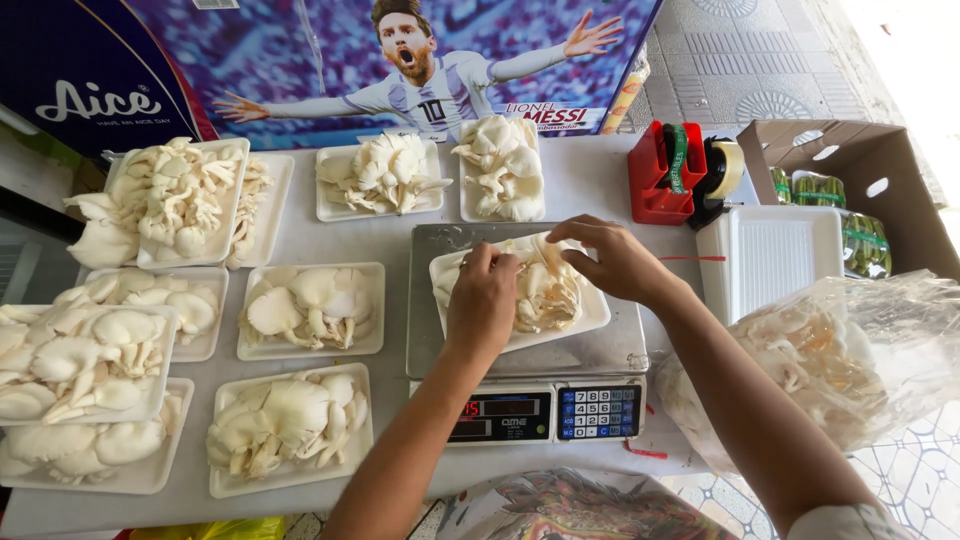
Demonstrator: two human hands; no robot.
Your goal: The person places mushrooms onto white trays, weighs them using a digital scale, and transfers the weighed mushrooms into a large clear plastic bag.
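oyster mushrooms (545, 290) piled in white foam tray (590, 315) on scale (520, 350). left hand (482, 300) pressing pile, fingers curled; right hand (610, 258) pinching cluster. soft, light, brittle caps; likely best lifted by stem base.

A large poster (400, 60) in blue and purple, showing a figure in a striped shirt with arms spread, stands along the far edge of the table (590, 170). To its left sits a dark blue panel (90, 90) with white lettering. At the near edge, the scale's display (500, 415) glows with red digits, just beside a blue-and-white keypad (598, 411). At right, an open brown cardboard box (860, 160) holds wrapped green packs (850, 215). In front of it lies a clear plastic bag (850, 360) of pale mushrooms.
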